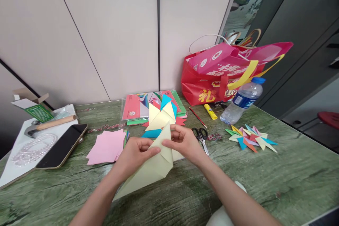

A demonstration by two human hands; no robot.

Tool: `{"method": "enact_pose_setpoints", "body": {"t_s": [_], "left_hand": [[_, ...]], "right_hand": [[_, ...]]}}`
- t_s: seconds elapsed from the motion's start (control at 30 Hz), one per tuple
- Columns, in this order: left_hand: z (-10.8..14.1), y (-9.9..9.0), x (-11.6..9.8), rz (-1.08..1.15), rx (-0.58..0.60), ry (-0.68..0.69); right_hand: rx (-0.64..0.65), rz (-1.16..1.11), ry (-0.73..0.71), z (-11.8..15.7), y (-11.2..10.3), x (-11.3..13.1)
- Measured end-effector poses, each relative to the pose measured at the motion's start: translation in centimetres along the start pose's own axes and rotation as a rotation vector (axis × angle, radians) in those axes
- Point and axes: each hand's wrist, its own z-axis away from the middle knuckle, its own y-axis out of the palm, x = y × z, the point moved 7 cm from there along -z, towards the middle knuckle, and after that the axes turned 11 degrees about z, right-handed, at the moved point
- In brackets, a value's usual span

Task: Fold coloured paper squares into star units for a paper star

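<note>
Between my two hands is a pale yellow sheet of paper point(152, 169), partly folded, with a pointed tip sticking up. My left hand point(139, 152) pinches its left side, thumb on the near face. Higher up on the right, my right hand point(184, 143) grips the paper near the tip, its thumb pressed against the fold. Just behind the hands lie folded paper pieces point(160, 116) in yellow, blue and red. A stack of pink paper squares point(107, 146) is left of my left hand. Black-handled scissors point(201, 137) lie right of my right hand.
A paper pack point(136, 106), red pencil point(198, 117), yellow glue stick point(210, 112), water bottle point(242, 100) and red bag point(201, 84) stand or lie behind. Colourful folded stars point(251, 137) sit at right. At left are a phone point(63, 146), hammer point(53, 123), beads point(34, 148) and green box point(39, 111).
</note>
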Motion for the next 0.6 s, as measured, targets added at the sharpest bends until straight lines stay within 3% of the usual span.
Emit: {"method": "enact_pose_setpoints", "body": {"t_s": [0.27, 0.6], "left_hand": [[0.09, 0.04, -0.48, -0.108, -0.040, 0.054], [-0.15, 0.00, 0.10, -0.083, -0.021, 0.026]], "right_hand": [[0.040, 0.012, 0.027, 0.03, 0.22, -0.28], [0.048, -0.018, 0.048, 0.09, 0.75, -0.30]]}}
